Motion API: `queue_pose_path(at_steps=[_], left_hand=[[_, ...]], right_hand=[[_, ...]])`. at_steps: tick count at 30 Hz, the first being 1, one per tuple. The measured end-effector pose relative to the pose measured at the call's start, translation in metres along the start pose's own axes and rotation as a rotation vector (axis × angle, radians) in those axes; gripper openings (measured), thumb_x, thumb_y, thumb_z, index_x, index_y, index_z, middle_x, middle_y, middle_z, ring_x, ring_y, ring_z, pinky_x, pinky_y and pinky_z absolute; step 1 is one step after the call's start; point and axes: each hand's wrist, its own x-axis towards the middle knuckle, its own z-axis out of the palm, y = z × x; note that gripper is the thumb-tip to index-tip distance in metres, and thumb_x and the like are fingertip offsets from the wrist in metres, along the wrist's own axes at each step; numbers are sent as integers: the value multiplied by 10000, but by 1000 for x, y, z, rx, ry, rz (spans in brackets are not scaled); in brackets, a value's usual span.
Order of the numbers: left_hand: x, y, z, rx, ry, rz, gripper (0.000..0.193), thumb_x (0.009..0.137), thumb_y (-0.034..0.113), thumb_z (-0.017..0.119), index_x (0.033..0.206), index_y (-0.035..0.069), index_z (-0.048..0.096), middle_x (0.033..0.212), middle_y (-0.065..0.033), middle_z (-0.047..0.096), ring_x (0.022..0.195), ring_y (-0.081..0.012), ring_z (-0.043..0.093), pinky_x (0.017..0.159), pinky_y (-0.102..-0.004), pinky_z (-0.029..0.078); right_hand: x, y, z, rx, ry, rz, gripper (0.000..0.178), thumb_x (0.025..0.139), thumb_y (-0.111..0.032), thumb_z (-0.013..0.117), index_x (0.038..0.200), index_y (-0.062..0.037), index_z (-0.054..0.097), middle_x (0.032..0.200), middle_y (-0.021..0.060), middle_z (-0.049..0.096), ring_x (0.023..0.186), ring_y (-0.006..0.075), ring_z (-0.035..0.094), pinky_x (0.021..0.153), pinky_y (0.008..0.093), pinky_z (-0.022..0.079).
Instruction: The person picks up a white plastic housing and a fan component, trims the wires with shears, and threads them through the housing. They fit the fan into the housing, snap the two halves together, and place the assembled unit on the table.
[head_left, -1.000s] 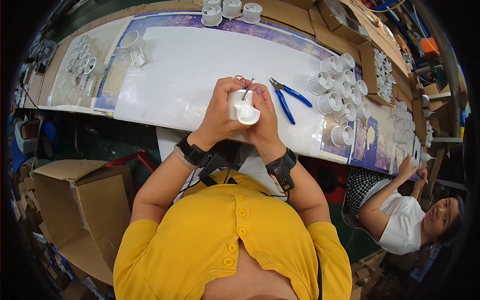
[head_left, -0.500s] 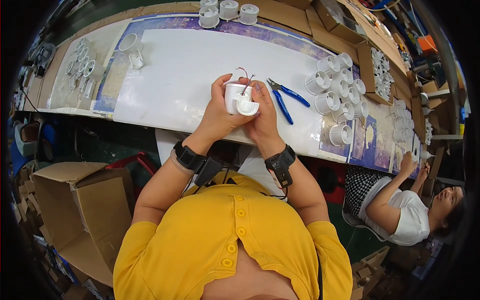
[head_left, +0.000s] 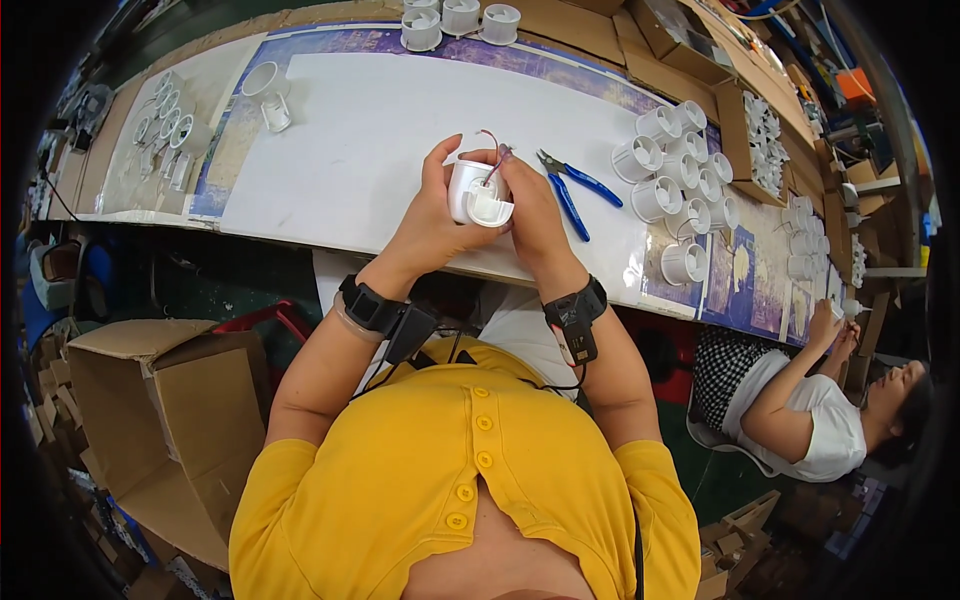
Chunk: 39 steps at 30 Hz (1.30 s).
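Note:
A small white plastic cup-shaped housing (head_left: 465, 190) with a curved tab on its near side is held over the work surface. Thin red and dark wires (head_left: 492, 172) rise out of it. My left hand (head_left: 432, 215) is wrapped round the housing from the left, with the thumb up along its side. My right hand (head_left: 537, 212) is closed at the right of the housing, its fingertips on the upper part of the wires. The undersides of the fingers are hidden. Just right of that hand lie blue-handled cutting pliers (head_left: 572, 190), jaws pointing away from me.
Several white round housings (head_left: 657, 198) stand at the right of the white table sheet (head_left: 350, 150). One more housing (head_left: 265, 85) sits at the left. At the back right is a cardboard box of white parts (head_left: 745, 165). A co-worker (head_left: 790, 400) sits at the far right.
My right hand has shifted from the housing's side to the wires, with its wrist moving slightly right. The housing stays in my left hand, turned a little.

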Motion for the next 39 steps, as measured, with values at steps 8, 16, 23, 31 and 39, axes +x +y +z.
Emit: queue_pose_path(at_steps=[8, 16, 23, 31, 39], left_hand=[[-7, -1, -2, 89, -1, -54, 1031, 642, 85, 813, 1434, 86, 153, 1232, -149, 480, 1136, -237, 507, 939, -339, 446], [-2, 7, 2, 97, -26, 20, 1035, 643, 83, 821, 1429, 61, 146, 1231, -154, 489, 1140, -242, 509, 942, -349, 441], [4, 11, 12, 53, -71, 43, 1025, 657, 77, 818, 1431, 46, 146, 1286, -149, 452, 1203, -236, 460, 995, -349, 396], [7, -26, 7, 56, -135, 16, 922, 729, 113, 749, 1457, 72, 184, 1427, -87, 302, 1308, -218, 315, 1070, -341, 301], [9, -18, 2, -636, -113, -278, 736, 880, 122, 604, 1476, 120, 172, 1438, -88, 309, 1275, -223, 379, 1039, -376, 369]], right_hand=[[-9, 7, 8, 119, 68, 2, 392, 983, -275, 378, 1109, 18, 607, 1033, 98, 642, 929, 151, 609, 825, 266, 471], [-8, -5, 5, 81, 136, -17, 396, 981, -264, 373, 1093, 22, 623, 1039, 108, 641, 935, 165, 607, 837, 278, 468], [0, -12, -10, 30, 30, 22, 373, 986, -259, 386, 1035, -6, 655, 977, 76, 657, 876, 150, 608, 809, 270, 467], [38, 49, -49, -934, 19, -845, 233, 769, -212, 552, 934, -105, 677, 911, 117, 670, 890, 289, 626, 755, 384, 489], [16, 1, -26, -199, 147, -205, 205, 855, -192, 582, 796, -27, 687, 766, 75, 676, 720, 118, 586, 664, 281, 462]])
